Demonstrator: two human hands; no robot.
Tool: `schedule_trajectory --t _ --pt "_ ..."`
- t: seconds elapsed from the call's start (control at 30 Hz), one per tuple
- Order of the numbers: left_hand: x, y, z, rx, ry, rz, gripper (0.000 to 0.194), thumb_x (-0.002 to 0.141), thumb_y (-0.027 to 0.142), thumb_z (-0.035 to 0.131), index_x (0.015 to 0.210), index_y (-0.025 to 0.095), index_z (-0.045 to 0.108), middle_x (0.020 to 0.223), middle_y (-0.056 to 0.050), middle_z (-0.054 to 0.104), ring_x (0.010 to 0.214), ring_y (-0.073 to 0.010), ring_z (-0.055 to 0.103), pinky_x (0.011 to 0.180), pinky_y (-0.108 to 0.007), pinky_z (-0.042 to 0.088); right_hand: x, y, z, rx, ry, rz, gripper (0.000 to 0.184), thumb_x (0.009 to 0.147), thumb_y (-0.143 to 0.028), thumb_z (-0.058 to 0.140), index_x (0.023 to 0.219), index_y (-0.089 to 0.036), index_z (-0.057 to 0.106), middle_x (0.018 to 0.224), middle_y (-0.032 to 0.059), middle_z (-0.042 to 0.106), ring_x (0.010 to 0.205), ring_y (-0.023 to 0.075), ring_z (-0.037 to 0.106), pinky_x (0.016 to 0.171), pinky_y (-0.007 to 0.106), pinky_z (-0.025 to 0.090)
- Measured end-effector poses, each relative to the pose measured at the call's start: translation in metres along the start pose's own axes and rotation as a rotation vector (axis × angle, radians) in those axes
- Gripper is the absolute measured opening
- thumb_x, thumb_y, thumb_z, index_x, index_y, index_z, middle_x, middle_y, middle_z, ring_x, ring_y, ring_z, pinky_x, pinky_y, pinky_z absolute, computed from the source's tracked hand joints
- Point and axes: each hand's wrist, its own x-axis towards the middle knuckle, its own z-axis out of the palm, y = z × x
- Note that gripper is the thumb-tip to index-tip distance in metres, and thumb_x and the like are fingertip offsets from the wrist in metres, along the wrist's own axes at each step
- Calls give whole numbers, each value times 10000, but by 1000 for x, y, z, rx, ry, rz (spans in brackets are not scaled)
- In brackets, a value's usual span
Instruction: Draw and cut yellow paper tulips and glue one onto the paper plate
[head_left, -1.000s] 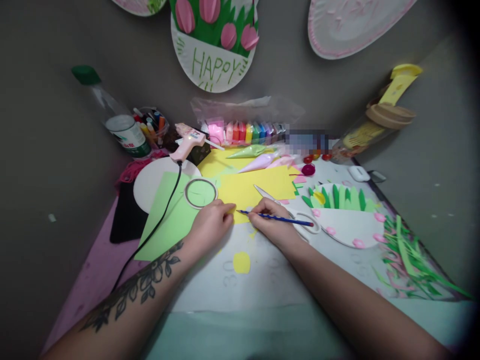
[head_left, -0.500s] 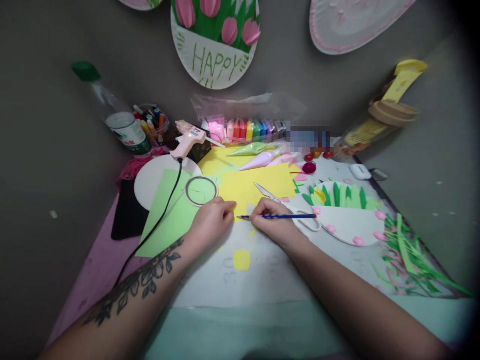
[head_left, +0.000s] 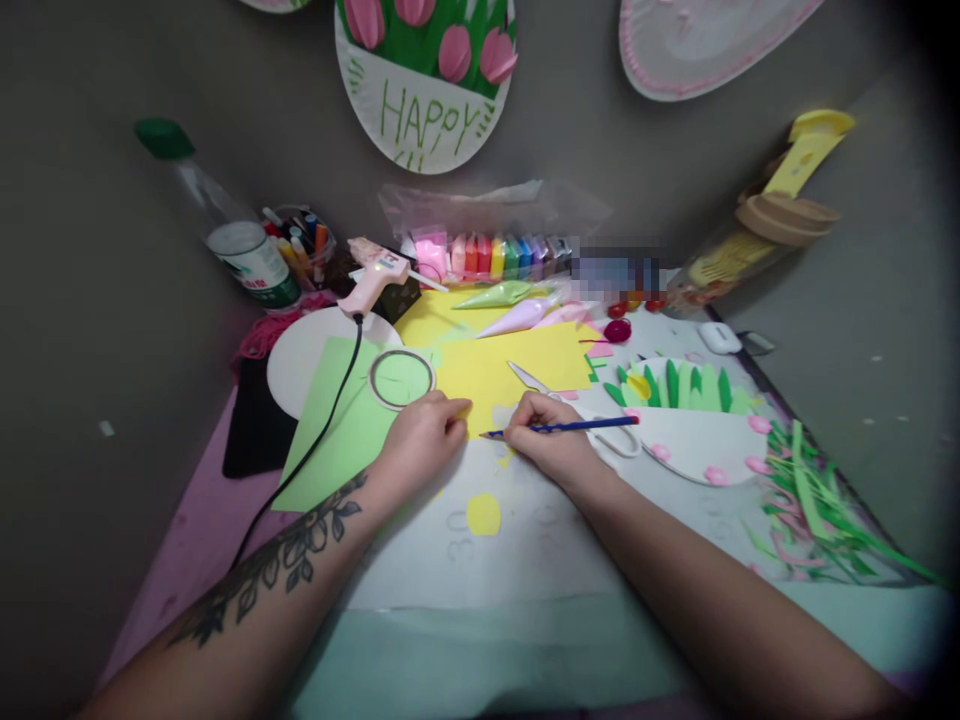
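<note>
My right hand [head_left: 553, 442] is closed round a blue pencil [head_left: 577, 427], gripping it near its point. The pencil slants almost level, its tip at the lower edge of a yellow paper sheet [head_left: 517, 358]. On the left part of that sheet rests my left hand [head_left: 426, 438], index finger stretched out to the right and the other fingers partly curled. Just below lies a small rounded yellow paper piece [head_left: 484, 515]. White-handled scissors [head_left: 531, 378] lie behind my right hand, partly covered by it. A roll of tape [head_left: 403, 380] sits just above my left hand on green paper [head_left: 330, 430].
A pink glue gun [head_left: 375, 280] stands at the back left, its cord crossing the green paper. A paper plate with green leaves [head_left: 701, 440] and green paper strips [head_left: 817, 500] lie at right. A bottle [head_left: 244, 255] and a lidded cup [head_left: 757, 240] stand behind.
The pencil has tilted a little, its red end now higher, and its tip has shifted slightly right. My left hand keeps its place on the yellow sheet. The whole view has shifted slightly.
</note>
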Motion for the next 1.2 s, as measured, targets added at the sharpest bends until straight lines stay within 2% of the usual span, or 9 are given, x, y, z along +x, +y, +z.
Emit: schedule_trajectory --t 0.43,0.53,0.73,1.2 --pt "-1 0 -1 6 4 21 302 793 152 469 960 214 713 823 -48 635 779 -176 592 713 -282 431 0 0 -2 17 81 -15 183 614 -196 596 534 -222 433 504 -62 437 494 111 392 488 249 301" --pt "-1 0 0 5 6 13 326 798 159 467 1007 210 712 833 -53 639 786 -180 597 712 -283 434 2 -1 -1 30 119 -23 178 644 -232 621 567 -221 461 524 -58 462 506 116 419 501 250 331" --pt "-1 0 -1 8 -5 5 346 799 167 474 1048 209 710 854 -60 650 812 -189 607 727 -288 442 4 -11 3 -118 66 -53 119 685 -268 614 608 -215 541 624 -20 577 625 159 536 573 267 396" --pt "-1 0 -1 21 6 16 356 795 161 472 1055 211 709 845 -56 645 801 -187 602 721 -291 443 3 -9 4 -124 117 -46 145 692 -259 612 600 -218 509 582 -35 533 588 148 505 560 262 380"
